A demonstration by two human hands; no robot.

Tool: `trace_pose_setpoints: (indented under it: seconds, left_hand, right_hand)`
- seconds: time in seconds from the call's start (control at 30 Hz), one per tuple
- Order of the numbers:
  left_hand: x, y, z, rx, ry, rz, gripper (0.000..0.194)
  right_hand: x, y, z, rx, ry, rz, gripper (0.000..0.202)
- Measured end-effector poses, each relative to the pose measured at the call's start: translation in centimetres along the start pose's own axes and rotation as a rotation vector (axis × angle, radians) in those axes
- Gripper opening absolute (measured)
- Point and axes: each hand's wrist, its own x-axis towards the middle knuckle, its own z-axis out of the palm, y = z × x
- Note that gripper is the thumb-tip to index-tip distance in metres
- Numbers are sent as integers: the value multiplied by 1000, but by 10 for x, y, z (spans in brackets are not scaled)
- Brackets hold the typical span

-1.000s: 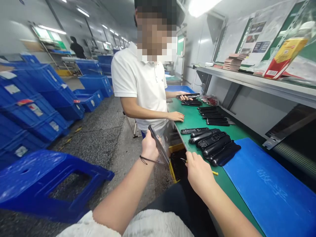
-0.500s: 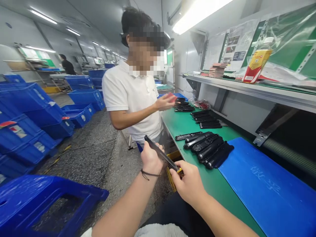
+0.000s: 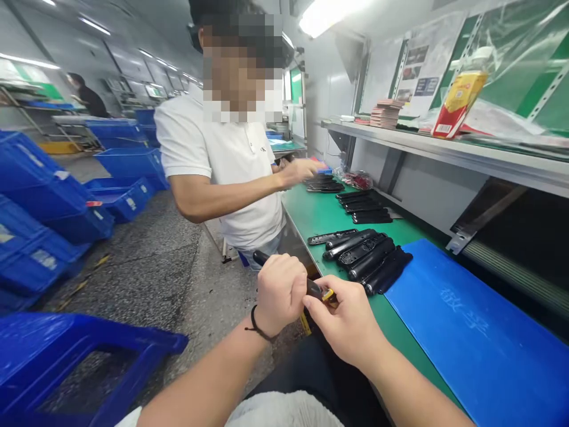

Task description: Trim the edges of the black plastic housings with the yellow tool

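A long black part (image 3: 313, 289) slants across the front of my body, above my lap. My left hand (image 3: 281, 290) is wrapped round its middle, so only its two ends show. At its lower right end my right hand (image 3: 344, 314) pinches a small yellow piece (image 3: 329, 296) that touches the black part. How the two join is hidden by my fingers. Several black casings (image 3: 367, 252) lie side by side on the green table (image 3: 302, 213) to the right of my hands.
Across from me a person in a white shirt (image 3: 235, 178) reaches over the table's far end. A blue mat (image 3: 480, 326) covers the near right. Blue crates (image 3: 120, 198) and a blue stool (image 3: 89, 332) stand left. A shelf (image 3: 435, 142) holds a bottle (image 3: 462, 98).
My left hand has turned over, now knuckles up round the black part. The co-worker's hand has moved towards the far end of the table. The view has shifted slightly.
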Motion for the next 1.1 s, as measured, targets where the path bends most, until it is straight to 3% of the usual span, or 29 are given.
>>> trace_pose_setpoints:
  seconds: [0.1, 0.27, 0.37, 0.47, 0.63, 0.8, 1.1]
  left_hand:
    - [5, -11, 2, 4, -20, -73, 29]
    - [14, -13, -7, -92, -25, -137, 38]
    - [17, -14, -10, -141, -42, -126, 41]
    - [19, -13, -11, -169, -82, -83, 44]
    - [24, -6, -9, -125, -150, 11, 47]
    - [26, -3, -6, -82, -150, 127, 45]
    - [21, 8, -5, 40, -48, 42, 43]
  right_hand:
    - [2, -3, -9, -87, -79, -13, 15]
    - [7, 0, -24, -536, -11, -378, 30]
    - [7, 3, -29, -730, 26, -438, 35]
    - [5, 3, -30, -617, -36, -412, 35]
    - [2, 2, -23, -497, -55, -382, 64]
    - [2, 4, -20, -558, -13, -395, 59]
    - [3, 10, -19, -773, 173, -564, 58]
